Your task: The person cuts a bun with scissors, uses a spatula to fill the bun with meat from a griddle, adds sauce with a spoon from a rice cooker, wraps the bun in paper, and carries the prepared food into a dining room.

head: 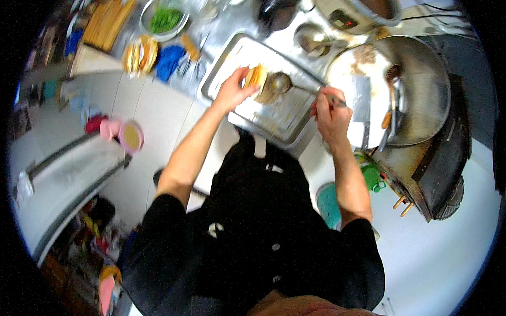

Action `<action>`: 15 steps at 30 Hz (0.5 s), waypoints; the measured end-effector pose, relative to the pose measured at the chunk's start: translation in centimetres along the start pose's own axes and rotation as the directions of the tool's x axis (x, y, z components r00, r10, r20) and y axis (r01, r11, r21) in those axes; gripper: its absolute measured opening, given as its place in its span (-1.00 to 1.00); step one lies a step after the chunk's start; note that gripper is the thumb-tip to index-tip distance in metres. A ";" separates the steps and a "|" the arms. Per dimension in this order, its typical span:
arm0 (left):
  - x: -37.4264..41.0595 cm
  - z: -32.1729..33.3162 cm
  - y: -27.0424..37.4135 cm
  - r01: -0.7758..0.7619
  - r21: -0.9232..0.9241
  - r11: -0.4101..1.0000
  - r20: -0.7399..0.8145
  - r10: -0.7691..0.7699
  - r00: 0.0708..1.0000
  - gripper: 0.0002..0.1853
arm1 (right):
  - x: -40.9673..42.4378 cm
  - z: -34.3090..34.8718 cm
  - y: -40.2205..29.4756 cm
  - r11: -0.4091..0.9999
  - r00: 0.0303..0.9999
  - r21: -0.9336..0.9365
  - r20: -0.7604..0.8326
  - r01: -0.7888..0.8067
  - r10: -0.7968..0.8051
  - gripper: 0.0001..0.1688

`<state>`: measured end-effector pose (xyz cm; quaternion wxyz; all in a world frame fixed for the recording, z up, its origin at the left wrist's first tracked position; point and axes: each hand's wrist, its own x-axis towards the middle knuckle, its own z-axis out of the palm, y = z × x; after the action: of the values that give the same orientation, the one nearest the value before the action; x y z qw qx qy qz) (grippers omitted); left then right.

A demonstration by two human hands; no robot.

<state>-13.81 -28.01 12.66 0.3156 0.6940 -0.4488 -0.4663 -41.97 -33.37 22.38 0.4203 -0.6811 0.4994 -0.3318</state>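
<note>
My left hand point(235, 89) holds a split bread bun point(256, 79) over a shallow metal tray point(276, 122), its fingers around the bun's left side and lower edge. In my right hand point(332, 112) is the handle of a metal ladle point(282, 82). The ladle's round bowl lies just right of the bun, above some brownish food point(268, 93) in the tray; blur hides whether bowl and bun touch. Light residue and liquid mark the tray's bottom.
A big metal wok point(429, 94) on the right bears a white board point(342, 75) with a cleaver point(361, 100). Beyond the tray stand a bowl of chopped greens point(164, 19), a small metal bowl point(312, 39) and a cooker point(344, 19). Filled buns point(140, 56) and a blue cloth point(169, 62) lie left.
</note>
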 end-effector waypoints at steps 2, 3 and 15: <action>-0.2 0.5 0.7 -0.035 0.188 0.982 -0.022 0.040 0.999 -0.17 | 1.3 -1.5 -1.7 0.964 0.982 0.230 -0.098 -0.136 0.162 -0.90; -0.8 0.9 2.6 -0.047 0.262 0.964 -0.030 0.056 0.998 -0.17 | 2.4 -2.9 -2.3 0.943 0.976 0.315 -0.151 -0.105 0.160 -0.89; -2.1 3.6 1.6 -0.303 0.621 0.723 -0.049 0.421 0.906 -0.68 | 23.3 -15.7 -1.9 0.904 0.831 0.261 -0.534 0.339 -0.158 -0.79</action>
<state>-18.02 -26.81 13.42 0.2054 0.6964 -0.6683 -0.1619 -48.34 -59.22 31.48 0.3411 -0.5470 0.4308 -0.6316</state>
